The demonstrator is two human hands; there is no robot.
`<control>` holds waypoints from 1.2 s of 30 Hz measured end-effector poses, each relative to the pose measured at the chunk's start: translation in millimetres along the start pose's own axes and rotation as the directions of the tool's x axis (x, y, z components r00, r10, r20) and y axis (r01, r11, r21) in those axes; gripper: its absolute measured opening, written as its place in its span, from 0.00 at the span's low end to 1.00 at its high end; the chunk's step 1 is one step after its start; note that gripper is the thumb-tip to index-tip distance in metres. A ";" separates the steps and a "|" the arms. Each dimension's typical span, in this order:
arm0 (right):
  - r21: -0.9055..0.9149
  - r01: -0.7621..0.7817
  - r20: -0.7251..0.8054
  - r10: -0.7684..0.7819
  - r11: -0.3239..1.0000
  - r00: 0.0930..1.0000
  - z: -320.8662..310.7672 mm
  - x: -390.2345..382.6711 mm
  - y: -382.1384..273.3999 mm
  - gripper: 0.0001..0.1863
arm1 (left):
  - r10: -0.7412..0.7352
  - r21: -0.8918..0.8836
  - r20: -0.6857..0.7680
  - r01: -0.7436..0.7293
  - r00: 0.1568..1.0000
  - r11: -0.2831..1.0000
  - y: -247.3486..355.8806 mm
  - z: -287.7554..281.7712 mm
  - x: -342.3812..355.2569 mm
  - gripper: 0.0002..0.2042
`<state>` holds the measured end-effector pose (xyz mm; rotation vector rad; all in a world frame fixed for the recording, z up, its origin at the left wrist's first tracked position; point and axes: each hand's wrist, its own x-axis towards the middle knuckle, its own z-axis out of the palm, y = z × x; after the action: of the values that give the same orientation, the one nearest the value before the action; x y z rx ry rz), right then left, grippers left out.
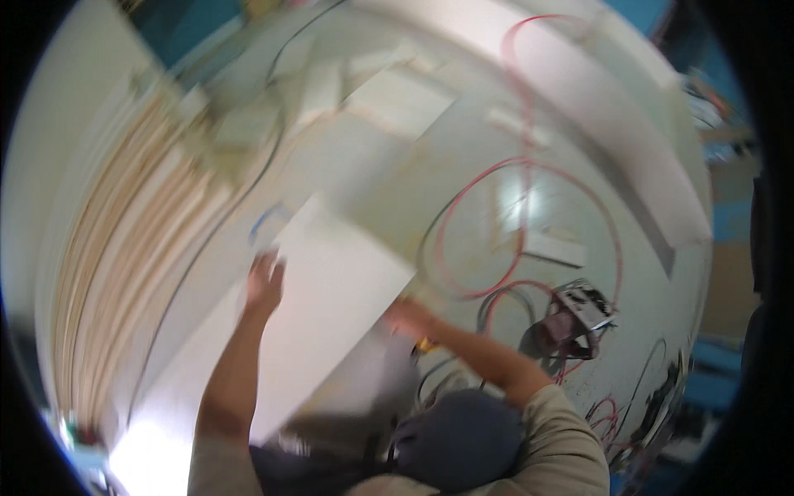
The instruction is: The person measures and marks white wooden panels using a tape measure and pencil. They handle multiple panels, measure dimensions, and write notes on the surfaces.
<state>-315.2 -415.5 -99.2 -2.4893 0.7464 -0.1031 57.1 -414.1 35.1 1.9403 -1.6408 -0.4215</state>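
Pale floor (579, 149) blurred, red hose (529, 215) looped on it. Left hand (265, 285) pressed flat on white panel (331, 314); right hand (409, 318) at panel's right edge, grip unclear. No containers discernible.

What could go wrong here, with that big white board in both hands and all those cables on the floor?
1. The white board is wide, and the left hand and right hand seem to touch only its edges; it could slip or tip.
2. Loops of red cable lie on the floor close by, so a foot might catch.
3. The picture is blurred, suggesting fast movement, so the board might knock the boards stacked at left.
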 end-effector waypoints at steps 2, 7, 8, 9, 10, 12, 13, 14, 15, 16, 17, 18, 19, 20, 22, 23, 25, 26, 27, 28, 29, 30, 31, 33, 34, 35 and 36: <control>-0.162 0.019 -0.152 -0.044 0.987 0.987 -4.3 -12.2 21.6 0.13 | -0.133 0.192 -0.023 0.135 0.991 0.972 9.6 5.2 0.6 0.23; -0.338 0.237 -0.072 -0.276 0.911 0.959 -49.3 -2.0 -17.7 0.09 | -0.513 0.277 -0.024 0.499 0.858 0.821 -91.9 -28.4 -34.0 0.28; -0.313 0.271 -0.038 -0.297 0.910 0.954 -55.9 -0.3 -35.4 0.09 | -0.544 0.236 0.037 0.522 0.838 0.820 -126.9 -44.0 -40.8 0.30; -0.299 0.294 -0.008 -0.311 0.908 0.951 -63.2 0.9 -47.0 0.08 | -0.558 0.184 0.101 0.536 0.823 0.824 -150.2 -57.8 -41.9 0.31; -0.241 0.237 0.013 -0.241 0.941 0.970 -69.1 -4.0 -53.8 0.09 | -0.630 -0.234 0.198 0.660 0.751 0.714 -145.7 -63.5 -30.7 0.34; -0.134 0.104 0.060 -0.096 0.986 0.994 -76.0 -20.2 -66.2 0.09 | -0.544 -0.690 0.409 0.638 0.733 0.341 -118.7 -77.4 -6.3 0.40; -0.085 -0.018 0.055 0.023 0.996 0.998 -75.3 -26.4 -68.8 0.11 | -0.434 -0.771 0.469 0.596 0.769 0.224 -109.3 -85.7 -0.7 0.43; -0.038 -0.143 0.055 0.145 0.989 0.988 -74.7 -34.0 -69.9 0.12 | -0.379 -0.807 0.490 0.573 0.785 0.142 -97.1 -90.5 4.7 0.43; 0.002 -0.267 0.060 0.267 0.964 0.962 -74.3 -41.9 -68.6 0.14 | -0.317 -0.835 0.505 0.547 0.803 0.056 -83.0 -92.4 10.9 0.44; -0.011 -0.306 0.025 0.306 0.952 0.952 -71.5 -49.6 -64.2 0.16 | -0.250 -0.853 0.511 0.521 0.822 -0.030 -70.1 -94.1 16.9 0.44; -0.022 -0.347 -0.007 0.347 0.938 0.938 -68.1 -58.4 -60.3 0.18 | -0.232 -0.852 0.521 0.519 0.822 -0.074 -59.3 -95.1 20.7 0.44; -0.030 -0.390 -0.039 0.389 0.920 0.921 -62.9 -65.5 -56.7 0.20 | -0.211 -0.847 0.531 0.518 0.820 -0.119 -48.6 -96.3 24.7 0.44; -0.038 -0.410 -0.040 0.409 0.911 0.912 -59.1 -72.2 -56.9 0.21 | -0.188 -0.837 0.546 0.522 0.817 -0.165 -41.0 -96.0 26.7 0.44; -0.047 -0.432 -0.041 0.430 0.901 0.902 -55.1 -78.3 -56.4 0.23 | -0.157 -0.839 0.543 0.524 0.825 -0.147 -36.8 -96.2 29.2 0.44; -0.048 -0.461 -0.057 0.459 0.886 0.887 -49.4 -84.4 -55.3 0.25 | -0.110 -0.834 0.548 0.533 0.829 -0.141 -30.6 -97.2 33.5 0.44; -0.042 -0.468 -0.070 0.465 0.883 0.883 -46.5 -85.0 -56.6 0.25 | -0.088 -0.832 0.550 0.537 0.830 -0.137 -29.5 -96.5 35.9 0.44; -0.051 -0.467 -0.088 0.462 0.883 0.882 -41.5 -84.7 -55.0 0.26 | -0.119 -0.819 0.573 0.571 0.811 -0.052 -33.9 -94.1 37.9 0.43; -0.067 -0.459 -0.093 0.453 0.886 0.887 -38.2 -84.1 -53.7 0.26 | -0.141 -0.809 0.583 0.588 0.800 -0.011 -38.7 -93.9 37.7 0.43; -0.084 -0.450 -0.096 0.442 0.889 0.892 -35.9 -84.0 -52.9 0.27 | -0.233 -0.718 0.576 0.621 0.784 0.314 -49.5 -94.7 41.0 0.41; -0.089 -0.451 -0.083 0.445 0.888 0.892 -34.9 -85.8 -53.8 0.28 | -0.327 -0.527 0.542 0.616 0.774 0.585 -70.0 -95.5 41.6 0.40; -0.092 -0.449 -0.071 0.443 0.889 0.893 -34.1 -85.1 -54.5 0.28 | -0.409 -0.258 0.480 0.571 0.776 0.780 -92.2 -99.4 39.4 0.38; -0.097 -0.447 -0.069 0.442 0.889 0.894 -33.8 -80.6 -54.2 0.29 | -0.444 -0.104 0.426 0.530 0.788 0.842 -119.9 -104.7 36.6 0.36; -0.133 -0.453 -0.055 0.450 0.881 0.891 -34.6 -76.3 -56.5 0.30 | -0.475 0.060 0.366 0.489 0.800 0.870 -144.8 -116.5 26.3 0.34; -0.221 -0.496 -0.028 0.503 0.839 0.864 -38.8 -81.6 -61.2 0.31 | -0.523 0.270 0.331 0.453 0.785 0.850 -155.7 -135.9 14.4 0.31; -0.247 -0.506 0.003 0.523 0.827 0.853 -38.8 -82.9 -60.5 0.31 | -0.511 0.336 0.336 0.407 0.791 0.850 -177.8 -145.4 -7.3 0.30; -0.275 -0.513 0.028 0.540 0.813 0.841 -37.0 -83.0 -57.8 0.31 | -0.497 0.398 0.338 0.357 0.799 0.845 -208.4 -148.8 -32.4 0.30; -0.319 -0.516 0.034 0.554 0.795 0.832 -36.1 -84.1 -55.6 0.32 | -0.473 0.443 0.330 0.308 0.817 0.842 -232.7 -144.3 -56.7 0.30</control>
<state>-366.9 -348.8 -33.3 -2.4127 1.4753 0.4005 313.2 -306.1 4.6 2.6537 -1.6495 -0.8006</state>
